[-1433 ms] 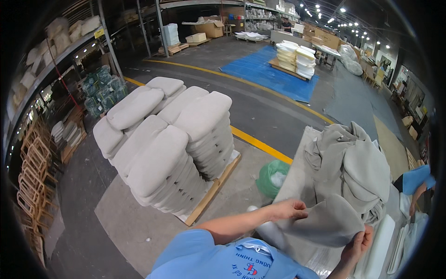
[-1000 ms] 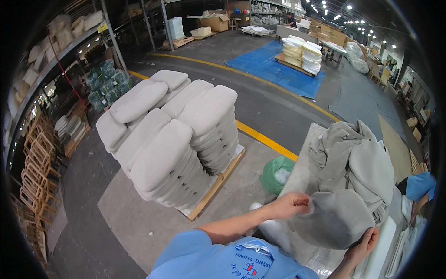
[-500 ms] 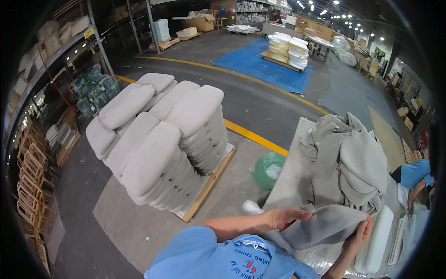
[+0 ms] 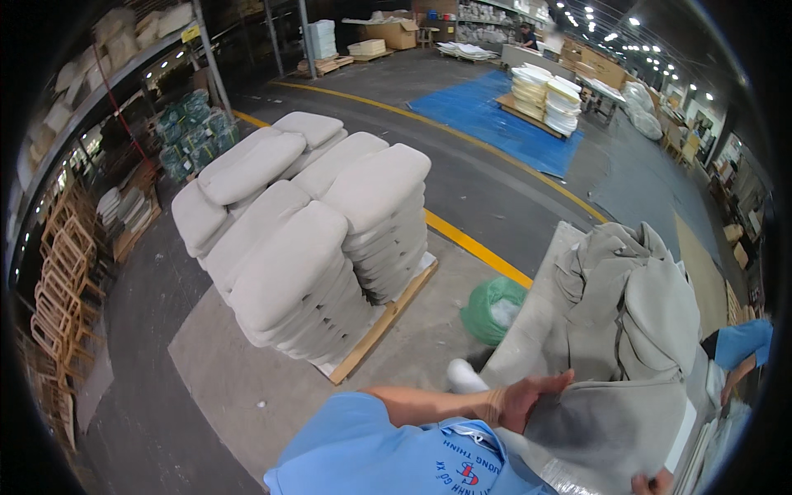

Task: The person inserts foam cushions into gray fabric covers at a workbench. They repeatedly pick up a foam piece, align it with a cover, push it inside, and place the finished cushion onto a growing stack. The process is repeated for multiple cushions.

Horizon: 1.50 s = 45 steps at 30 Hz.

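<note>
Left hand (image 4: 532,401) lies open against grey fabric piece (image 4: 612,419), now spread flatter, exposing its face; right hand (image 4: 652,483), now lower, grip indeterminable.

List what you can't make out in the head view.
All in the head view:
Bare right hand: mostly cut off by the lower edge, grip unclear.
Underside of the grey fabric piece: hidden by its upper face.
Blue-clad co-worker: cut off by the dark rim.
White contents of the green plastic bag: too small to identify.

The left forearm (image 4: 441,404) lies left of its outstretched fingers (image 4: 554,383); the right hand (image 4: 654,482), partly cropped, sits well apart, below and right of those fingertips.
</note>
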Each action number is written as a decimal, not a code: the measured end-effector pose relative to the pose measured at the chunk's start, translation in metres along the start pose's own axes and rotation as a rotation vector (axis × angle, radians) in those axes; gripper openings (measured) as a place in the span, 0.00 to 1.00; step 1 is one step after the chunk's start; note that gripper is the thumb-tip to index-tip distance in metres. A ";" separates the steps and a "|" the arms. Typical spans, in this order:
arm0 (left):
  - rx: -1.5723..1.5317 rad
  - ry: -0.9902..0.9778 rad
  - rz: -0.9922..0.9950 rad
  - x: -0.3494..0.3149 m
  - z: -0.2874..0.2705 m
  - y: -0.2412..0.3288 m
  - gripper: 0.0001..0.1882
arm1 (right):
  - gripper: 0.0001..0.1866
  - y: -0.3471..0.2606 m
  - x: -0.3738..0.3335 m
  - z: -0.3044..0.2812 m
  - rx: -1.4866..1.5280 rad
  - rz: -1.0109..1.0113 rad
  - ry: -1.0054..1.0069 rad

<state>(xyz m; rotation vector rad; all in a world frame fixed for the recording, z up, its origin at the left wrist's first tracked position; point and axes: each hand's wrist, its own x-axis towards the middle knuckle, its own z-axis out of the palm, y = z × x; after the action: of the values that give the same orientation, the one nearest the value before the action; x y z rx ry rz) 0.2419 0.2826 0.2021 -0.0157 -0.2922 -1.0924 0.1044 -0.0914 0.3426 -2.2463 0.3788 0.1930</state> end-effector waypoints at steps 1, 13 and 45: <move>-0.068 -0.007 -0.018 -0.001 -0.007 -0.009 0.33 | 0.17 -0.038 -0.032 -0.030 -0.258 -0.235 -0.178; 0.019 0.384 0.243 -0.013 -0.046 -0.016 0.20 | 0.21 -0.019 0.080 0.013 0.063 0.213 -0.272; 0.111 0.465 0.343 -0.091 -0.034 -0.060 0.21 | 0.12 -0.057 0.116 0.220 0.655 0.240 -1.015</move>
<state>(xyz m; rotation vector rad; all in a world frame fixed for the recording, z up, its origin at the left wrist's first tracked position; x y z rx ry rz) 0.1584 0.3285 0.1398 0.2752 0.0695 -0.7109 0.2297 0.0878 0.2112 -1.2338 0.1124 1.0981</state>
